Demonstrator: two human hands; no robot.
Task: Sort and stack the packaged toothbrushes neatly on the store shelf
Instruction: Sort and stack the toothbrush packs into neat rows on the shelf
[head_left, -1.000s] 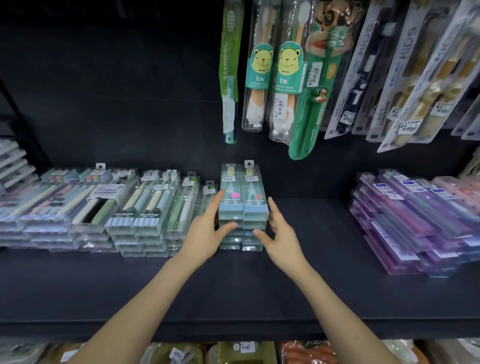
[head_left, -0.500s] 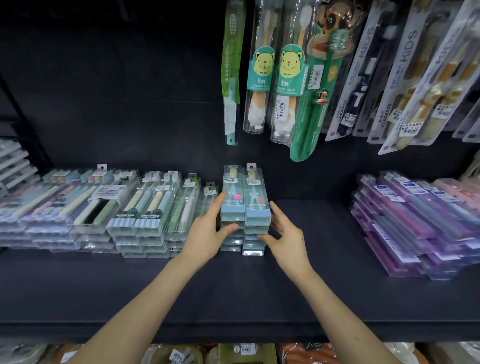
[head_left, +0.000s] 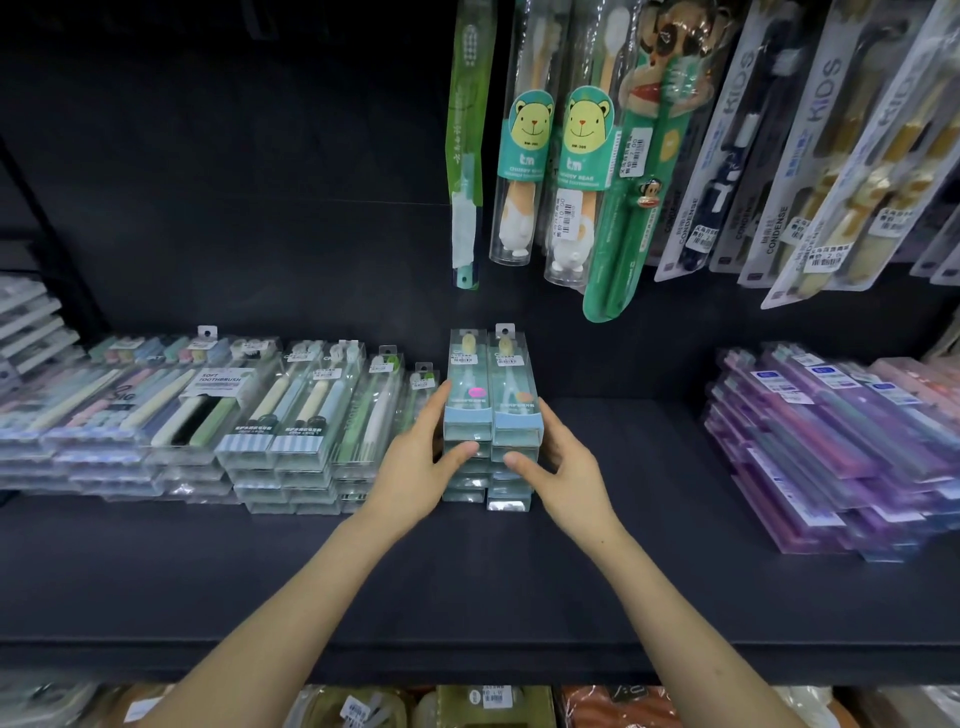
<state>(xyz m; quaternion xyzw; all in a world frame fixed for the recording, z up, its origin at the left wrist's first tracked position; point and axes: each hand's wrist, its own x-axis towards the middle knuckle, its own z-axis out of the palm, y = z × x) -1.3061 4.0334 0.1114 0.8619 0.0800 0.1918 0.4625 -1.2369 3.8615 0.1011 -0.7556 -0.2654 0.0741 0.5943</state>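
Dark shelf (head_left: 467, 582) fills the lower half. Hanging kids' packs (head_left: 571, 156) from 12 to 2 o'clock. Purple pack pile (head_left: 831, 441) at 3 o'clock, well apart from the centre. Pastel pack rows (head_left: 182, 415) at 9 o'clock. Blue toothbrush stack (head_left: 491, 384), two columns wide, stands on the shelf at centre, just beside the pastel rows. Left hand (head_left: 415, 467) at its 7 o'clock and right hand (head_left: 566, 473) at its 5 o'clock both grasp it, thumbs on the front, fingers along the sides.
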